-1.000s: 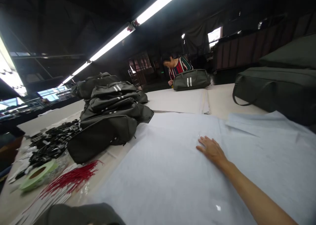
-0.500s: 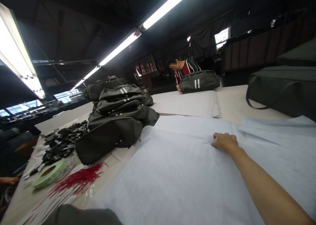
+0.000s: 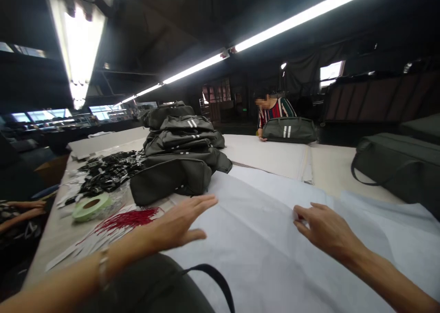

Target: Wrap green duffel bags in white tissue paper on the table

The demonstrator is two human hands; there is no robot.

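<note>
A thin white sheet (image 3: 247,221) covers the near part of the table. My right hand (image 3: 323,226) pinches a fold of it between thumb and fingers. Further left, my left hand (image 3: 184,219) is open over the sheet's left side, fingers stretched out and thumb apart; whether it touches the sheet I cannot tell. Under my left forearm lies a dark green bag (image 3: 151,285) with a black strap, partly cut off by the frame's lower edge. Several dark green bags with white stripes are piled (image 3: 182,152) just beyond my left hand.
Red-tipped white tags (image 3: 127,219), a pale green tape roll (image 3: 91,206) and a heap of black straps (image 3: 113,171) lie at left. Another bag (image 3: 402,166) sits at right. Across the table, a person in a striped top (image 3: 270,113) handles a bag (image 3: 288,129). Someone's arms (image 3: 25,210) show far left.
My left hand has come into view from the lower left, reaching over the sheet. My right hand stays on the sheet, now visibly pinching a fold. The view has shifted.
</note>
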